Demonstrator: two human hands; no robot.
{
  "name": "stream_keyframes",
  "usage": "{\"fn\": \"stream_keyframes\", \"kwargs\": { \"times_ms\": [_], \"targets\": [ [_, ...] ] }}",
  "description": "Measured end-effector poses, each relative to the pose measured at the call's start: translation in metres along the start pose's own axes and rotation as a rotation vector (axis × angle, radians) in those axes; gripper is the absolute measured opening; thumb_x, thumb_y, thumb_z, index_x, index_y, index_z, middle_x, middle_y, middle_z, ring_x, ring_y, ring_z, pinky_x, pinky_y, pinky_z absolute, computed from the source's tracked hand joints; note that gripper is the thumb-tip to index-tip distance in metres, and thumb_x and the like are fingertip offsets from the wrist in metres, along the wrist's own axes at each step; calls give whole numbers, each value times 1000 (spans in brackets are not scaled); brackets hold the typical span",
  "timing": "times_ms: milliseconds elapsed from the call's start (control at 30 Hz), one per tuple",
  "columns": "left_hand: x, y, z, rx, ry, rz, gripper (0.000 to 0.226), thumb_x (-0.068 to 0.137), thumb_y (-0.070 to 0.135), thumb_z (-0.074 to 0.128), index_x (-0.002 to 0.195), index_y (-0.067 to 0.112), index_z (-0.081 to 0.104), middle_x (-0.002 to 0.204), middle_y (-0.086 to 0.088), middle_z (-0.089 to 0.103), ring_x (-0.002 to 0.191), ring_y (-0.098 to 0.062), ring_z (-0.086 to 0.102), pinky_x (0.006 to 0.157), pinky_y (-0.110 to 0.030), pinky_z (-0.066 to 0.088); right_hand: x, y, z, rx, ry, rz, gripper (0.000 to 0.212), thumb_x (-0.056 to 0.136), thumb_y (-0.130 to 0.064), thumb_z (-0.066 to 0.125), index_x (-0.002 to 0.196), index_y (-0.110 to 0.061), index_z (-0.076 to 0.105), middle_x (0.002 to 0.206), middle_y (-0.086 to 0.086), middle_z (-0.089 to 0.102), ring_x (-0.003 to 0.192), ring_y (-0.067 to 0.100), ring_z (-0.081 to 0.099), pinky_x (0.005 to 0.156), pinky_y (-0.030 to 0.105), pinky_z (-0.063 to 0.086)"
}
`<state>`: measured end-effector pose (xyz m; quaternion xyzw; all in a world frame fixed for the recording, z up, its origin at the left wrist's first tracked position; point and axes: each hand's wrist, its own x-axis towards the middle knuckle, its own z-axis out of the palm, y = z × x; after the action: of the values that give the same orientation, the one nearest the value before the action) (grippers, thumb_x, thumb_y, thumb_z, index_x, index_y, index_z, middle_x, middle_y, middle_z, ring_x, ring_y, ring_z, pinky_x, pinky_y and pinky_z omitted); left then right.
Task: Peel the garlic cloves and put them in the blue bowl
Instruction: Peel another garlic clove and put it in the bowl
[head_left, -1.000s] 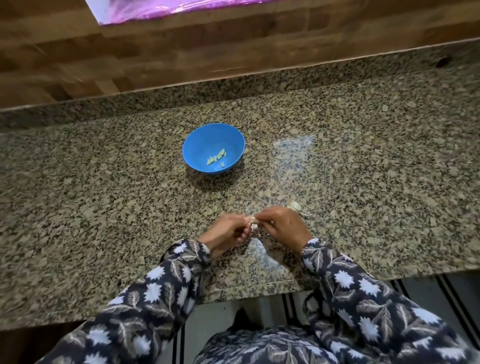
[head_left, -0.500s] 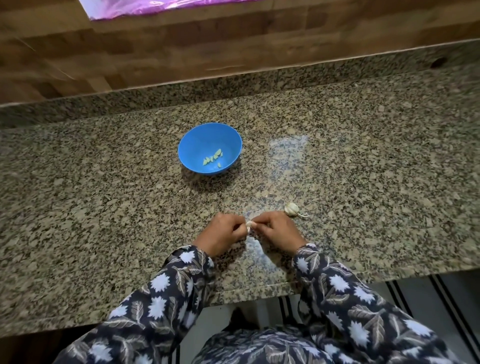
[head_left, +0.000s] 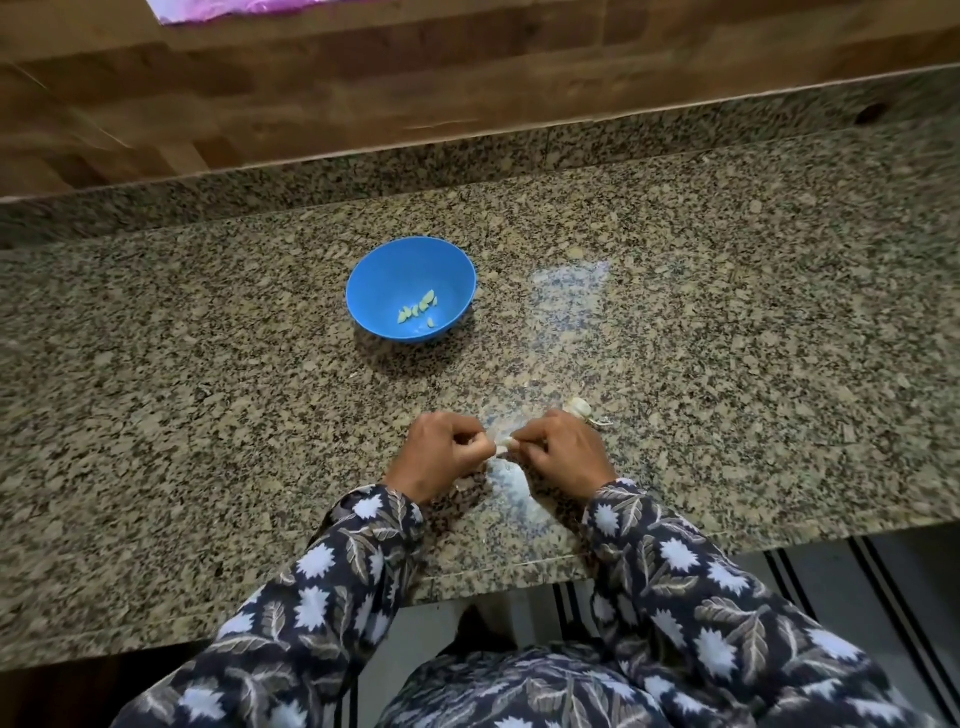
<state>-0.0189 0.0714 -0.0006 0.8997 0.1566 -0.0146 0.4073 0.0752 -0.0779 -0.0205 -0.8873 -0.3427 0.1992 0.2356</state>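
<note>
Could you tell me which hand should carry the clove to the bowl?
Probably the left hand: nearer the round blue plastic bowl than the right hand; both pinch the pale garlic clove.

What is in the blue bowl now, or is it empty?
Not empty: the blue bowl holds a few small, pale green peeled garlic cloves on its bottom, and it is far from full.

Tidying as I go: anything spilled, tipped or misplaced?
Nothing stands out. The blue bowl sits upright holding peeled cloves; left hand and right hand pinch one clove; a garlic head lies beside them.
</note>
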Motion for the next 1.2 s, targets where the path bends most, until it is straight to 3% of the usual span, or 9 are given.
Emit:
{"fn": "stream_keyframes", "kwargs": {
  "times_ms": [167,300,467,600,700,800,900,1067,1200],
  "targets": [
    [0,-13,3,-25,59,-146,10,84,20,68,83,12,75,73,1,71,64,-8,64,60,-20,54,-6,-2,9,215,50,12,21,88,-33,58,104,-24,69,90,-5,69,72,8,57,61,17,45],
    [-9,-3,14,-233,176,-284,17,82,14,69,99,15,71,86,-2,72,71,-16,69,62,-34,59,-8,-4,13,244,-18,44,23,92,-38,52,89,-23,69,81,-3,69,74,13,63,68,32,54],
    [-11,9,19,-466,168,-259,19,77,4,71,96,7,72,92,-7,72,78,-13,68,68,-22,56,-10,-5,13,264,-115,-29,23,96,-31,45,103,-19,64,93,-2,64,84,14,58,74,28,46],
    [-16,11,13,-906,137,-416,21,77,-6,67,96,1,69,91,-13,72,76,-19,67,65,-23,57,-15,-9,10,943,-128,109,22,94,-4,43,82,-4,62,66,2,57,57,11,52,55,23,41],
    [-18,12,10,-1144,118,-445,24,76,-7,63,99,-3,65,93,-14,71,77,-19,68,68,-23,57,-17,-16,4,1245,-195,226,20,93,1,40,88,3,58,59,2,57,41,6,53,35,15,36],
    [-20,15,15,-1136,169,-457,24,74,-7,66,97,-3,65,91,-14,72,77,-21,69,67,-23,58,-17,-15,8,1178,-145,251,21,94,-5,45,106,8,57,70,6,59,41,5,56,33,15,39],
    [-20,15,23,-994,259,-464,18,75,-7,67,91,1,67,87,-11,72,76,-19,70,65,-21,57,-20,-11,11,1110,-29,237,25,89,-7,56,114,-6,59,85,8,67,49,8,61,39,18,47],
    [-18,16,27,-711,256,-365,15,74,-3,72,87,4,68,86,-7,70,73,-10,68,61,-16,53,-23,-8,15,549,144,4,21,86,-23,64,105,-15,69,98,-5,69,78,-4,61,72,12,51],
    [-18,16,27,-676,247,-336,15,74,-2,73,88,3,69,82,-4,70,69,-6,68,62,-16,53,-24,-9,13,473,196,-44,21,84,-21,66,102,-12,71,95,2,72,76,2,63,69,8,48]
  ]
}}
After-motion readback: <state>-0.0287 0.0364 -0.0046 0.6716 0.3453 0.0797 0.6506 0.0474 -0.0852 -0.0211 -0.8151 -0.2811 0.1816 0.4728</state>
